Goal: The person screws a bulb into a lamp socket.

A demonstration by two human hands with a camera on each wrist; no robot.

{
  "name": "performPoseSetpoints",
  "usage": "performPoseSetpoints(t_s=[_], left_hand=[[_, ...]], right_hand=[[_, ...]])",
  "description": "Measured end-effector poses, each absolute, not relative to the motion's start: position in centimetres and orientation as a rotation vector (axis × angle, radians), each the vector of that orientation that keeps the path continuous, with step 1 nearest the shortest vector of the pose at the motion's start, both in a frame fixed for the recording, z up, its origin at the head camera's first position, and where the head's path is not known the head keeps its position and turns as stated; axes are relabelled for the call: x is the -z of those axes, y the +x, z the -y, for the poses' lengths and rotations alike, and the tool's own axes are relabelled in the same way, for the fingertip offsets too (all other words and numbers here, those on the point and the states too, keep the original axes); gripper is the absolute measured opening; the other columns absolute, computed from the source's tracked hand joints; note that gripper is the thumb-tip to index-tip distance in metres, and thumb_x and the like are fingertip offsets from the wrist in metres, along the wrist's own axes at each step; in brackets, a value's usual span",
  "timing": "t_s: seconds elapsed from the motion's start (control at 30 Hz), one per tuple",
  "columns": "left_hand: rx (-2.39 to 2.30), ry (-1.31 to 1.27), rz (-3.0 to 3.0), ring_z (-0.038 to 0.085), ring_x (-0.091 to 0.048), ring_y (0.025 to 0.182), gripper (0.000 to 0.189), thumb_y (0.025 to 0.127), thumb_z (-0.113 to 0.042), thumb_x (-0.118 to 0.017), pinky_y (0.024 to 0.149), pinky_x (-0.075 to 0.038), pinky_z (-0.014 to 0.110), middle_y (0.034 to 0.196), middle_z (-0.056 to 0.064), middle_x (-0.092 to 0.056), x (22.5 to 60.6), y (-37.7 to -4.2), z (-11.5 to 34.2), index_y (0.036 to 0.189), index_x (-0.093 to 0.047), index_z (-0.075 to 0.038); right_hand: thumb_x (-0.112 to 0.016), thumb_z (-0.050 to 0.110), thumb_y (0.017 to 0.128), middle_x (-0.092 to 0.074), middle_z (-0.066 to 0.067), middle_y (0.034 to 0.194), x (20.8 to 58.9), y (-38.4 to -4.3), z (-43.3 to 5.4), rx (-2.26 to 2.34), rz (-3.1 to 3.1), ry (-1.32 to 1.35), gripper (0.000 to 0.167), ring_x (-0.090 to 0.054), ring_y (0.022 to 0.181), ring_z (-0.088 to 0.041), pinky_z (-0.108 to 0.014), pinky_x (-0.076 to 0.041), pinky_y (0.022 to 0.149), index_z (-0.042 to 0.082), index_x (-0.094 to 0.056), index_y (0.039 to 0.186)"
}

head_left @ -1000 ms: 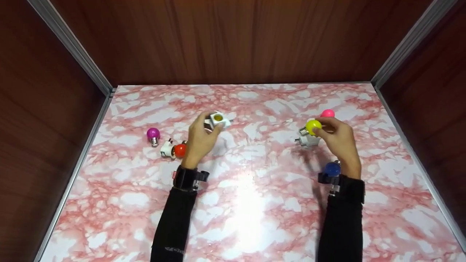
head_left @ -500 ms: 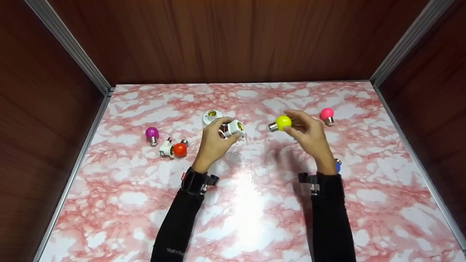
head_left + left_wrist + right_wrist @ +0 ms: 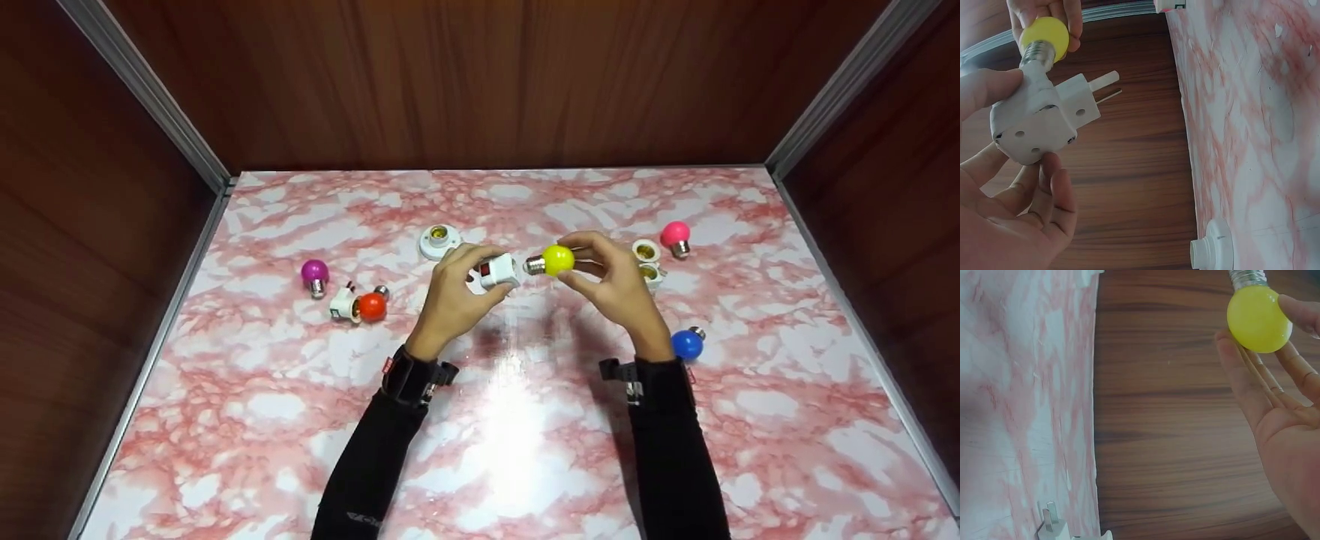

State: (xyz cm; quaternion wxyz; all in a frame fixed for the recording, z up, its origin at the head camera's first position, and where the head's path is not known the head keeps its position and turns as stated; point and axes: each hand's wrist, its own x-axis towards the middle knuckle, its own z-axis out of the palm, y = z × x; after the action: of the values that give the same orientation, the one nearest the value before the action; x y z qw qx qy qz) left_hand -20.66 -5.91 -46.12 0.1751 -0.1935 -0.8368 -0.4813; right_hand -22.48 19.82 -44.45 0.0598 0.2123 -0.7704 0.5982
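Observation:
My left hand (image 3: 459, 294) grips a white plug-in lamp socket (image 3: 1033, 121) between thumb and fingers. Its two flat prongs stick out sideways in the left wrist view, and a red switch shows on it in the head view. Facing it from the right, my right hand (image 3: 611, 281) pinches a yellow light bulb (image 3: 1259, 319) by its round globe. The bulb's metal screw base (image 3: 534, 265) points left at the socket's mouth, with a small gap between them in the head view. Both things are held up above the marbled table (image 3: 510, 420).
Behind my left hand stands a round white lamp holder (image 3: 439, 241). A purple bulb (image 3: 315, 271), a red bulb (image 3: 372, 306) and a white plug socket (image 3: 343, 304) lie left. White sockets (image 3: 646, 251), a pink bulb (image 3: 676, 234) and a blue bulb (image 3: 687, 345) lie right. Wood panels (image 3: 480, 82) enclose the table.
My right hand has carried the yellow bulb left from near the pink bulb. My left hand has moved right with the socket, turning its mouth towards the bulb.

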Motion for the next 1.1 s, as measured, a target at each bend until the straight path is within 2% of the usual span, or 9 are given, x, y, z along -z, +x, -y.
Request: performPoseSetpoints(t_s=[0.1,0.23,0.4,0.63,0.9,1.1], left_hand=[[1.346,-0.559,2.364,0.024,-0.063,0.101,0.044,0.085,-0.026,-0.089,0.083,-0.048,0.026,0.117,0.009,-0.076,46.2,-20.7,5.8,0.125,-0.076,-0.011],[1.342,-0.575,2.359,0.024,-0.064,0.102,0.044,0.086,-0.025,-0.089,0.086,-0.052,0.033,0.116,0.009,-0.075,46.3,-20.7,5.6,0.126,-0.077,-0.011],[1.345,-0.585,2.364,0.023,-0.064,0.104,0.046,0.086,-0.025,-0.090,0.087,-0.054,0.034,0.119,0.009,-0.075,46.4,-20.6,5.5,0.127,-0.076,-0.011],[1.396,-0.622,2.368,0.023,-0.067,0.100,0.046,0.086,-0.023,-0.089,0.088,-0.063,0.040,0.117,0.012,-0.074,46.5,-20.4,5.3,0.127,-0.075,-0.007],[1.456,-0.639,2.360,0.022,-0.070,0.103,0.046,0.087,-0.018,-0.089,0.080,-0.067,0.029,0.121,0.013,-0.072,46.4,-20.3,5.1,0.129,-0.074,-0.007],[1.445,-0.625,2.331,0.022,-0.071,0.110,0.045,0.087,-0.015,-0.087,0.085,-0.067,0.026,0.125,0.013,-0.071,46.5,-20.4,4.8,0.128,-0.072,-0.005]], right_hand=[[-0.079,-0.008,0.089,-0.070,-0.027,0.126,44.4,-22.4,-19.7,-1.793,2.342,0.660,0.041,-0.072,0.111,-0.006,-0.018,-0.061,0.101,-0.010,-0.065,0.128],[-0.079,-0.008,0.089,-0.071,-0.024,0.125,44.3,-22.3,-19.4,-1.776,2.341,0.681,0.040,-0.073,0.111,-0.005,-0.019,-0.061,0.102,-0.008,-0.066,0.126],[-0.079,-0.009,0.088,-0.072,-0.022,0.125,44.4,-22.2,-19.2,-1.754,2.321,0.726,0.040,-0.073,0.112,-0.006,-0.021,-0.062,0.103,-0.009,-0.066,0.125],[-0.083,-0.011,0.083,-0.070,-0.023,0.126,44.7,-22.1,-19.0,-1.701,2.319,0.839,0.045,-0.071,0.115,-0.006,-0.022,-0.062,0.104,-0.006,-0.068,0.126],[-0.085,-0.013,0.080,-0.070,-0.020,0.127,44.8,-22.3,-19.2,-1.646,2.303,0.902,0.047,-0.071,0.115,-0.006,-0.025,-0.062,0.104,-0.004,-0.070,0.123],[-0.083,-0.013,0.082,-0.068,-0.022,0.127,44.8,-22.3,-19.1,-1.701,2.318,0.859,0.046,-0.071,0.115,-0.006,-0.022,-0.062,0.104,-0.007,-0.067,0.125]])
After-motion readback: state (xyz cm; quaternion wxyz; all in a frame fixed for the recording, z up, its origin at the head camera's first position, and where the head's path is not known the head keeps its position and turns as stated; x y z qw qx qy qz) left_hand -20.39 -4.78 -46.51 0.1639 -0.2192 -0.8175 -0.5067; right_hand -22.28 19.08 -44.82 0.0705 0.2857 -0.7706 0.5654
